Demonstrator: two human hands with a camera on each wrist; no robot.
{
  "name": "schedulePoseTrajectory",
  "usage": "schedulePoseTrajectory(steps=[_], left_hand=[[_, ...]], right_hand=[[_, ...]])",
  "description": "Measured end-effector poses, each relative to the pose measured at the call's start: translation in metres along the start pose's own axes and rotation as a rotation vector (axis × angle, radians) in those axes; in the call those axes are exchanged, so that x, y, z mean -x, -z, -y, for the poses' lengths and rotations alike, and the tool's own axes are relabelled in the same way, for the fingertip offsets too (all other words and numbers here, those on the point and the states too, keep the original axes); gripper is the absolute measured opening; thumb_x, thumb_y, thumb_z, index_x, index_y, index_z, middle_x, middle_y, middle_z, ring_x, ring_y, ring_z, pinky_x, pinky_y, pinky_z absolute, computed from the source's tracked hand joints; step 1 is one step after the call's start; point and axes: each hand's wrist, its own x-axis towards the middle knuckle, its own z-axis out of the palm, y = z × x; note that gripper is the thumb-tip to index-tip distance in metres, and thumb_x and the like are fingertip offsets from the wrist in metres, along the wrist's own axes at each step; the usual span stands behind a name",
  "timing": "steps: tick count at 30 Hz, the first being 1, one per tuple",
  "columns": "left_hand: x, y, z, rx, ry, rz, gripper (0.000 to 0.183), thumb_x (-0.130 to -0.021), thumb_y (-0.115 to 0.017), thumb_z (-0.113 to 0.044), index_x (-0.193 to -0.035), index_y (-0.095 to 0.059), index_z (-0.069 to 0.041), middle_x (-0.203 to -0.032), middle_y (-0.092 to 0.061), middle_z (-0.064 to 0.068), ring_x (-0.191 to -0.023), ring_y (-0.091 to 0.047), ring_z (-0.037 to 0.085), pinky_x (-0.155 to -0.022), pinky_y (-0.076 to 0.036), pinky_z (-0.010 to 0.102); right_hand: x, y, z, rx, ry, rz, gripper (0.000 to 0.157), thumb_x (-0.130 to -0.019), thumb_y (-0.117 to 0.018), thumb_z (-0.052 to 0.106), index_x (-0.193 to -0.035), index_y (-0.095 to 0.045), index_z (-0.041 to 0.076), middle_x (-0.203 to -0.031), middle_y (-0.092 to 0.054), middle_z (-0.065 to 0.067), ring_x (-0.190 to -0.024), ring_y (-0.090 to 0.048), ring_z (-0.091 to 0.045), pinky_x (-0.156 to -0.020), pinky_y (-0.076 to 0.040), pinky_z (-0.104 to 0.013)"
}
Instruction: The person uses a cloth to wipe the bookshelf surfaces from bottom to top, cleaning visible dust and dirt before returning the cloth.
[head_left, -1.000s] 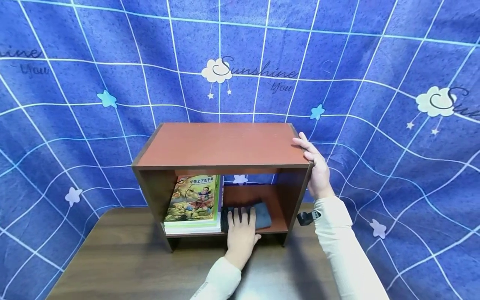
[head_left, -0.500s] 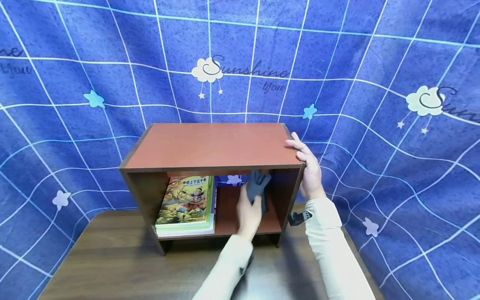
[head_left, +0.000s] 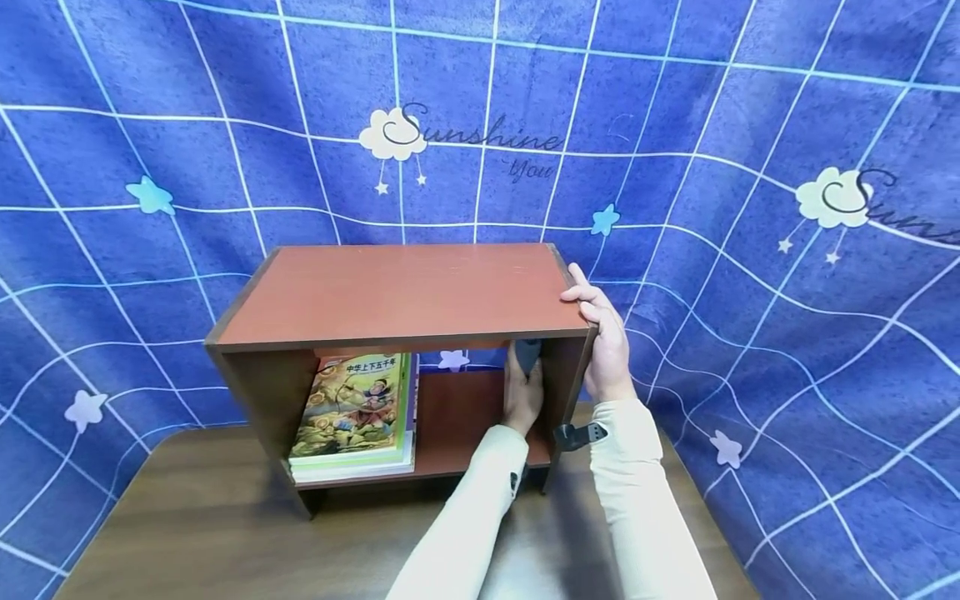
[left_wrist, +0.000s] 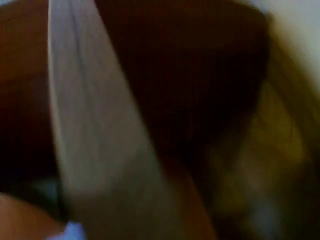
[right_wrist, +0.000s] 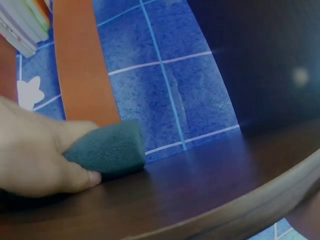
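Note:
A small two-toned wooden shelf [head_left: 405,292] with a reddish-brown top stands before me. Inside its right compartment my left hand [head_left: 523,396] holds a folded grey-blue cloth [head_left: 527,355] high up by the right side wall. The right wrist view shows that cloth [right_wrist: 107,150] bunched between thumb and fingers, touching the dark wall [right_wrist: 200,180]. My right hand [head_left: 603,337] rests on the shelf's top right edge, palm along the outer side, fingers lying over the edge. The left wrist view is blurred, with a panel edge [left_wrist: 95,120] across it.
Books with colourful covers [head_left: 352,408] lean at the left end of the shelf, on flat-lying ones. The shelf stands on a brown wooden table [head_left: 202,475]. A blue curtain [head_left: 300,167] hangs behind and around. A black wrist camera [head_left: 573,437] sits by the right wrist.
My left hand was flat on the cloth on the compartment floor, then lifted it and moved right and up to the side wall. The right hand stays on the edge. The view shifted slightly.

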Motion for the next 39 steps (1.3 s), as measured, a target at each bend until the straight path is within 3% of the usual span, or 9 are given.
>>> schedulePoseTrajectory(steps=[2,5,10,14,16,19,27,34,39], left_hand=[[0.0,0.006,0.0,0.104,0.046,0.111,0.071,-0.107,-0.045,-0.036,-0.164,-0.007,-0.019,-0.165,-0.016,0.017,-0.15,-0.019,0.033,-0.119,-0.021,0.05],[0.003,0.015,0.0,0.157,0.039,0.241,0.077,-0.105,-0.038,-0.05,-0.163,0.005,-0.025,-0.169,0.0,0.01,-0.153,-0.007,0.029,-0.12,-0.014,0.05],[0.015,0.022,0.002,0.181,-0.012,0.352,0.082,-0.102,-0.029,-0.063,-0.162,0.011,-0.023,-0.168,0.008,0.007,-0.153,0.001,0.026,-0.121,-0.009,0.05],[0.032,0.026,0.0,0.171,0.034,0.375,0.08,-0.104,-0.025,-0.062,-0.163,0.007,-0.019,-0.169,0.005,0.007,-0.153,0.002,0.026,-0.121,-0.008,0.052],[0.042,0.028,-0.003,0.165,0.053,0.381,0.077,-0.104,-0.023,-0.061,-0.163,0.006,-0.02,-0.169,0.004,0.006,-0.153,0.003,0.024,-0.121,-0.007,0.051],[0.056,0.031,-0.006,0.18,0.022,0.384,0.069,-0.107,-0.02,-0.053,-0.163,0.004,-0.021,-0.169,0.003,0.005,-0.153,0.003,0.025,-0.121,-0.005,0.051],[0.093,0.031,-0.015,0.179,-0.12,0.327,0.061,-0.11,-0.022,-0.037,-0.164,-0.003,-0.014,-0.168,-0.009,0.009,-0.152,-0.009,0.026,-0.12,-0.014,0.05],[0.113,0.033,-0.024,0.153,-0.115,0.296,0.062,-0.109,-0.027,-0.042,-0.164,-0.006,-0.024,-0.168,-0.013,0.003,-0.152,-0.012,0.023,-0.119,-0.015,0.055],[0.114,0.036,-0.028,0.141,-0.124,0.285,0.061,-0.109,-0.027,-0.042,-0.164,-0.012,-0.022,-0.167,-0.018,0.004,-0.151,-0.017,0.025,-0.118,-0.018,0.056]], right_hand=[[0.0,-0.003,0.0,0.0,-0.001,0.004,0.035,-0.097,-0.037,0.01,-0.099,-0.072,0.015,-0.161,-0.035,-0.001,-0.15,-0.023,-0.021,-0.12,-0.014,-0.042],[0.001,-0.005,0.0,-0.008,-0.001,0.004,0.034,-0.097,-0.037,0.012,-0.1,-0.071,0.015,-0.161,-0.035,-0.001,-0.15,-0.023,-0.021,-0.12,-0.014,-0.043],[0.002,-0.002,0.0,0.003,-0.014,0.024,0.035,-0.098,-0.036,0.013,-0.102,-0.071,0.016,-0.162,-0.032,0.001,-0.15,-0.021,-0.022,-0.12,-0.013,-0.044],[0.002,0.0,0.0,0.033,-0.036,0.067,0.041,-0.098,-0.034,0.016,-0.124,-0.066,0.011,-0.164,-0.025,0.004,-0.151,-0.015,-0.015,-0.12,-0.011,-0.043],[0.002,0.001,0.0,0.048,-0.049,0.095,0.048,-0.099,-0.033,0.019,-0.139,-0.057,0.007,-0.165,-0.021,0.006,-0.151,-0.012,-0.01,-0.121,-0.01,-0.042],[0.001,0.003,0.001,0.074,-0.083,0.142,0.057,-0.099,-0.031,0.022,-0.153,-0.039,0.003,-0.166,-0.015,0.008,-0.15,-0.007,-0.004,-0.121,-0.01,-0.04],[-0.001,0.008,0.005,0.058,-0.187,0.237,0.06,-0.101,-0.026,0.027,-0.159,-0.025,0.014,-0.159,-0.025,-0.004,-0.144,-0.026,-0.025,-0.113,-0.027,-0.04],[-0.001,0.008,0.004,0.055,-0.178,0.228,0.06,-0.1,-0.027,0.027,-0.158,-0.025,0.011,-0.157,-0.029,-0.004,-0.143,-0.029,-0.024,-0.112,-0.028,-0.04],[-0.001,0.006,0.004,0.05,-0.177,0.223,0.059,-0.1,-0.027,0.027,-0.157,-0.027,0.01,-0.156,-0.03,-0.004,-0.142,-0.03,-0.024,-0.112,-0.028,-0.04]])
